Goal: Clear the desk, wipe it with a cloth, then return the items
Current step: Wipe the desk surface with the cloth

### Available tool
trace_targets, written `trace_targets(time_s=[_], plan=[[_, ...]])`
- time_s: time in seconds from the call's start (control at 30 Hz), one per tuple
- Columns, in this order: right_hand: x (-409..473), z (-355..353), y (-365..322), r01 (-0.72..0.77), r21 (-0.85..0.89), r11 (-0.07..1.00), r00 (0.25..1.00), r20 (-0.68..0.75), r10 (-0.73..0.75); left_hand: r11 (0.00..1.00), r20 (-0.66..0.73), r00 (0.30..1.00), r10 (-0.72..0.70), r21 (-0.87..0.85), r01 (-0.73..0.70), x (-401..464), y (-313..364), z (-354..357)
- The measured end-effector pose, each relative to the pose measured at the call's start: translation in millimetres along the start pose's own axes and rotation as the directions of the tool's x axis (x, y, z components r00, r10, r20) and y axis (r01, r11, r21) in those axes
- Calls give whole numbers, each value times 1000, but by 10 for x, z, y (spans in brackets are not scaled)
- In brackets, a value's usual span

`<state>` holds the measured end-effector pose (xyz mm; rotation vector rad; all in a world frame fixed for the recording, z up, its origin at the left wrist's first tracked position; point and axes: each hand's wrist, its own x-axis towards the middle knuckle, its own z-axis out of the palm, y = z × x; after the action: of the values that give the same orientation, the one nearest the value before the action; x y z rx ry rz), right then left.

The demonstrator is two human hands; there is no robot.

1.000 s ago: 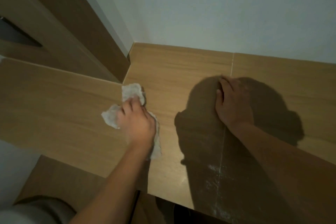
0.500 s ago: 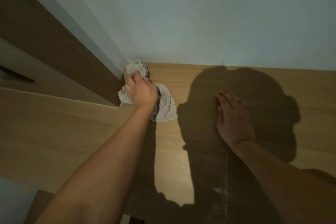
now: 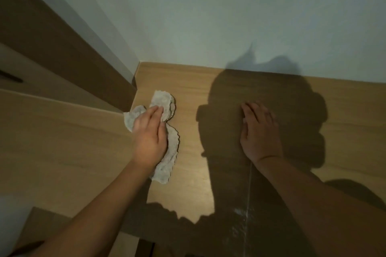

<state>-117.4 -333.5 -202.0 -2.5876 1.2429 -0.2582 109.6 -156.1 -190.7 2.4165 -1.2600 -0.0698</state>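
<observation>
A crumpled pale grey cloth (image 3: 165, 102) lies on the light wooden desk (image 3: 194, 175) near its back left corner. My left hand (image 3: 149, 137) presses flat on the cloth with straight fingers, and cloth shows ahead of, left of and behind the hand. My right hand (image 3: 260, 133) lies flat on the bare desk to the right, palm down, inside my own shadow. A thin pale seam (image 3: 249, 192) in the desk top runs from under that hand toward me.
A white wall (image 3: 229, 16) closes the desk at the back. A dark brown wooden panel (image 3: 52, 33) and a lower wooden surface (image 3: 52, 146) stand at the left. White smears (image 3: 240, 212) mark the desk near the seam by the front edge.
My left hand has pulled the cloth back from the back corner toward me along the desk's left side. My right hand has stayed flat in place.
</observation>
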Motion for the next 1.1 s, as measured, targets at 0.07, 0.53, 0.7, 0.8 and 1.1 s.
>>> trace_targets(time_s=[0.07,0.53,0.7,0.8,1.1], plan=[[-8,-17,2,12,17,1000,1000,-10,-12,996,-27,995,-92,13,93,-318,250,109],[-78,-72,37,28,206,978,999,-35,-21,981,-66,997,-41,189,53,-1443,781,122],[-329,-485,504,165,169,972,986,-13,-166,975,-87,991,-102,188,117,-1454,806,144],[-477,-682,974,170,72,983,984,44,-173,970,-119,976,-181,142,197,-1748,1065,229],[-578,-566,1396,216,56,975,976,-7,-216,992,87,993,83,-102,-74,-2391,2254,413]])
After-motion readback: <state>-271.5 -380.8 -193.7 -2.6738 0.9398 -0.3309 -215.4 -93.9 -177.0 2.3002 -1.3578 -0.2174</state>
